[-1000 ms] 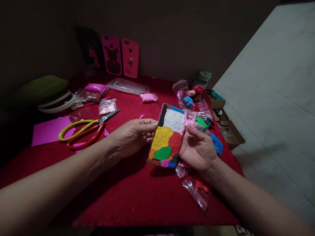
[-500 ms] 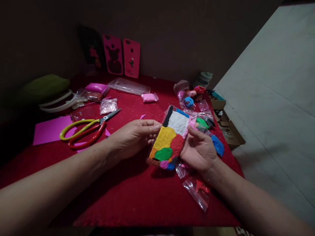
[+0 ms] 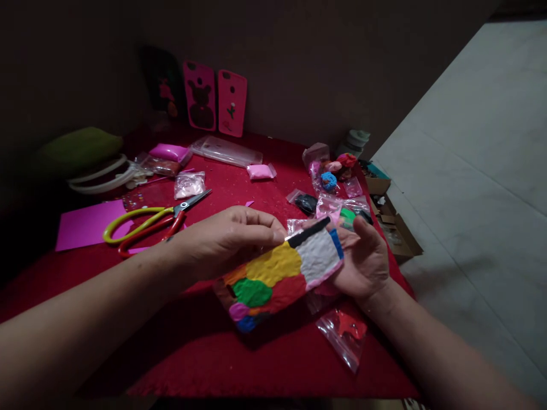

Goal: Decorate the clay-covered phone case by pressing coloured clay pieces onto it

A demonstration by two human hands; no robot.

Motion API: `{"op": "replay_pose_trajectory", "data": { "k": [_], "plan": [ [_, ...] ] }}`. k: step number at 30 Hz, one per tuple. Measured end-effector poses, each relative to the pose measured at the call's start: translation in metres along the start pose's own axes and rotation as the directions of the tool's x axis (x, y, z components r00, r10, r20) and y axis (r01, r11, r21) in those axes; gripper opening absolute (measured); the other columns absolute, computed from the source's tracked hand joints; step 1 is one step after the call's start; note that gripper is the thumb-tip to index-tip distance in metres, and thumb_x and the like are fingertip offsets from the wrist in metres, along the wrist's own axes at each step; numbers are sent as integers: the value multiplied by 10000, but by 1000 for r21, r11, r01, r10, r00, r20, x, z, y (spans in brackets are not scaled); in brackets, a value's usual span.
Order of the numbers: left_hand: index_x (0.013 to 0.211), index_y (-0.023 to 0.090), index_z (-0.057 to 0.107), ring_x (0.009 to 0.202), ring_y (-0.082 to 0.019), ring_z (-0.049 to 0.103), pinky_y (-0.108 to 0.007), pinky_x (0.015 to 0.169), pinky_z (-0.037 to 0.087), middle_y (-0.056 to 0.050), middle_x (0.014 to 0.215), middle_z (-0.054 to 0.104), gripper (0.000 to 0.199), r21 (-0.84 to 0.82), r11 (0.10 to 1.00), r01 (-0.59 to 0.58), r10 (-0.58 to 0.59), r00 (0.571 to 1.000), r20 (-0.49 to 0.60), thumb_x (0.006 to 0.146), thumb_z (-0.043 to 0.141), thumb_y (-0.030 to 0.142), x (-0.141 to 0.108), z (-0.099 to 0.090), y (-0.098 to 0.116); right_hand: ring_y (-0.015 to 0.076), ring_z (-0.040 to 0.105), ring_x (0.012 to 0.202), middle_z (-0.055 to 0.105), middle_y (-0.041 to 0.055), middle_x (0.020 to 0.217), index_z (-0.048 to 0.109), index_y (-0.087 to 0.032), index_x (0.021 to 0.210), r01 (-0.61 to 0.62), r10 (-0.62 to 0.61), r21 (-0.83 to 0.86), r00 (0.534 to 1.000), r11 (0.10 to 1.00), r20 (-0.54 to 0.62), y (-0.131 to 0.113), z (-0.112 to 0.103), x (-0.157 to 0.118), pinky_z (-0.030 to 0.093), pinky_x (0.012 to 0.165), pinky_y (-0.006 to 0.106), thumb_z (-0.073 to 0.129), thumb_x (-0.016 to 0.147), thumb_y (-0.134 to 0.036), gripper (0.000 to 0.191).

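A phone case [image 3: 280, 267] covered in patches of coloured modelling clay hangs tilted above the table, its patches yellow, white, red, green, black and more. My left hand [image 3: 239, 236] pinches its upper long edge between thumb and fingers. At its white and blue end is my right hand [image 3: 363, 262], palm up, with the thumb raised clear and the fingers stretched out, partly hidden behind the case. Whether those fingers touch the back cannot be seen. Beneath and beside the right hand lie clear bags of clay, including a red one [image 3: 351, 327] and a black one [image 3: 305, 202].
Left on the red cloth [image 3: 273, 370] are scissors [image 3: 171, 219] with yellow and red handles and a pink sheet [image 3: 88, 225]. Pink phone cases [image 3: 231, 102] lean on the back wall. A clear case [image 3: 226, 151] lies before them. Open cardboard boxes [image 3: 401, 233] stand beyond the right edge.
The clay-covered case has swung from near upright to slanting sideways, its lower end moving left and toward me. My right thumb has come off its edge; my left hand still grips it.
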State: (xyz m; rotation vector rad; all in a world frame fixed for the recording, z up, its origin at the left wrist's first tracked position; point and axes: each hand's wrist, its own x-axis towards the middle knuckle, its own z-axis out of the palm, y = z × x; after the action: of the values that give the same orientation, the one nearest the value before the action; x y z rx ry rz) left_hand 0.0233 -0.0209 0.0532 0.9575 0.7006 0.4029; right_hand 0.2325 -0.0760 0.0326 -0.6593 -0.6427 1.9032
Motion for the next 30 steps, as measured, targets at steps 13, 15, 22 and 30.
{"op": "replay_pose_trajectory", "data": {
  "k": [13, 15, 22, 30],
  "plan": [
    [700, 155, 704, 483, -81, 458, -171, 455, 339, -13, 602, 585, 118, 297, 950, 101, -138, 985, 107, 685, 700, 272, -3, 1, -3, 119, 664, 595, 726, 63, 686, 755, -85, 809, -248, 255, -373, 967, 894, -31, -5, -1, -5, 517, 604, 194, 716, 719, -327, 261],
    [708, 155, 697, 484, -81, 455, -175, 458, 339, -13, 611, 583, 125, 313, 943, 115, -157, 981, 113, 684, 696, 278, -2, 0, -4, 114, 655, 573, 718, 59, 666, 751, -85, 793, -267, 267, -371, 962, 889, -51, -4, 0, -6, 512, 584, 189, 726, 706, -324, 255],
    [771, 154, 665, 529, -84, 493, -188, 515, 377, 3, 648, 582, 176, 343, 918, 199, -265, 951, 156, 712, 697, 316, 1, -6, -9, 91, 584, 509, 663, 41, 613, 708, -83, 727, -346, 336, -371, 937, 862, -95, 1, -2, -5, 447, 515, 180, 755, 650, -287, 222],
    [750, 138, 622, 491, -53, 343, -169, 443, 248, 48, 570, 440, 171, 603, 796, 55, -208, 960, 187, 768, 613, 308, 5, -3, -5, 58, 464, 487, 564, -6, 596, 631, -112, 692, -393, 371, -382, 919, 836, -135, 9, 1, -5, 338, 484, 175, 731, 635, -234, 168]
  ]
}}
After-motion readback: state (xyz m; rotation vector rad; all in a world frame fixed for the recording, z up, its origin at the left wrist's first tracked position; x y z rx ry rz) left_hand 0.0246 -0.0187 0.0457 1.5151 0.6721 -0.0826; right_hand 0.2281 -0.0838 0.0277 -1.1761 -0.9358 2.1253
